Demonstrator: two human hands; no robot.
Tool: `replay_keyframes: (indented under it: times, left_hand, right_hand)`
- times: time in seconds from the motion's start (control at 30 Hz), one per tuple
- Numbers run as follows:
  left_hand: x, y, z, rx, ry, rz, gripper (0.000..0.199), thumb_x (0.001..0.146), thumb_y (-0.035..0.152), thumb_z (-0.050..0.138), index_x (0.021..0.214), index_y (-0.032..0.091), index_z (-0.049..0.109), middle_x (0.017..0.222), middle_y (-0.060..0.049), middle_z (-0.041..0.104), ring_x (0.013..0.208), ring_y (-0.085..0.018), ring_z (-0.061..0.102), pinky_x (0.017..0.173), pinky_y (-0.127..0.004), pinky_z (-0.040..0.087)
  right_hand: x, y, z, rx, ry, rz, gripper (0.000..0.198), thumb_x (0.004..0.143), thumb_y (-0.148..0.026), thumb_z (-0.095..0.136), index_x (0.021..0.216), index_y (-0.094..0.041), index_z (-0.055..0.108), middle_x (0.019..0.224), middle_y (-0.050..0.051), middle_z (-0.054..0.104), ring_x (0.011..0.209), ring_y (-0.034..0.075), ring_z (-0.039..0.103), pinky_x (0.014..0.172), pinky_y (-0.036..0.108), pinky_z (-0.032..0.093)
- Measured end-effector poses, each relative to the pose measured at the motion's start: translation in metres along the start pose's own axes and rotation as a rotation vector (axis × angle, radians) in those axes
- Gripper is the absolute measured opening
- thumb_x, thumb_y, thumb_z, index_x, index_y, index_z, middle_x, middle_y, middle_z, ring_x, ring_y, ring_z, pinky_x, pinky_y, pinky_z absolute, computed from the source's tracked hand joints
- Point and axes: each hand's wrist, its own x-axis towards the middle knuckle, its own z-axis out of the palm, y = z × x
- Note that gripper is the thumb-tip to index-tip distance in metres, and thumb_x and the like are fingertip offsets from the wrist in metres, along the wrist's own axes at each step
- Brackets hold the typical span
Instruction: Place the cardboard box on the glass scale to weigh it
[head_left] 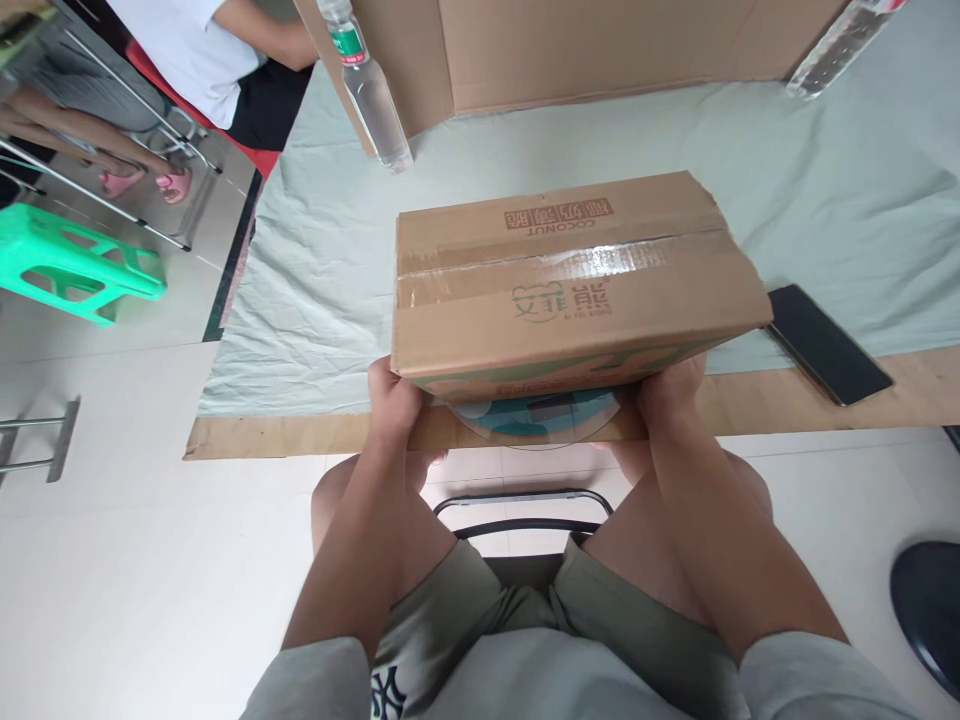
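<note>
A taped cardboard box point(465, 325) with printed lettering, upside down to my view, is in front of me at the table's near edge. My left hand point(395, 396) grips its near left corner, the fingers partly hidden beneath it. At the near right side, my right hand point(672, 386) holds the same box, its fingertips tucked out of sight under it. Below the box, between my hands, shows a round, flat, clear-edged thing with a blue print point(555, 416); most of it is covered. To the right of the box lies a black smartphone point(832, 345).
A clear bottle point(375, 110) stands at the back left, near a cardboard panel point(585, 50). Another clear container point(840, 50) is at the back right. A pale green cloth point(300, 300) covers the table. Leftward are a green stool point(75, 265) and a seated person point(202, 50).
</note>
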Motion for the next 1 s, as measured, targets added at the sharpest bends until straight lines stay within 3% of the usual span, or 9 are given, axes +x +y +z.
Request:
replay_keyframes:
  times: [0.4,0.8,1.0]
  left_hand:
    - [-0.001,0.0,0.001,-0.028,0.006,0.002,0.027,0.069,0.04,0.072,0.059,0.016,0.066,0.063,-0.003,0.064,0.067,-0.016,0.058,0.057,-0.025,0.051]
    - [0.002,0.0,0.004,-0.045,0.018,0.034,0.028,0.069,0.041,0.07,0.057,0.017,0.062,0.064,-0.003,0.066,0.067,-0.016,0.061,0.061,-0.026,0.055]
    - [0.002,0.0,0.007,-0.068,0.044,0.022,0.026,0.067,0.041,0.067,0.057,0.018,0.061,0.067,-0.003,0.068,0.078,-0.018,0.063,0.064,-0.024,0.056]
  right_hand:
    - [0.004,0.007,-0.001,-0.014,0.027,0.003,0.025,0.063,-0.036,0.059,0.082,-0.02,0.058,0.083,-0.001,0.06,0.088,0.015,0.055,0.081,0.03,0.057]
    - [0.008,0.002,-0.002,-0.066,-0.031,-0.039,0.029,0.068,-0.044,0.057,0.07,-0.016,0.061,0.075,0.001,0.057,0.082,0.013,0.051,0.069,0.026,0.051]
    - [0.005,-0.003,-0.001,-0.074,-0.047,-0.02,0.037,0.074,-0.05,0.058,0.061,-0.016,0.052,0.072,0.001,0.051,0.084,0.013,0.048,0.066,0.023,0.048]
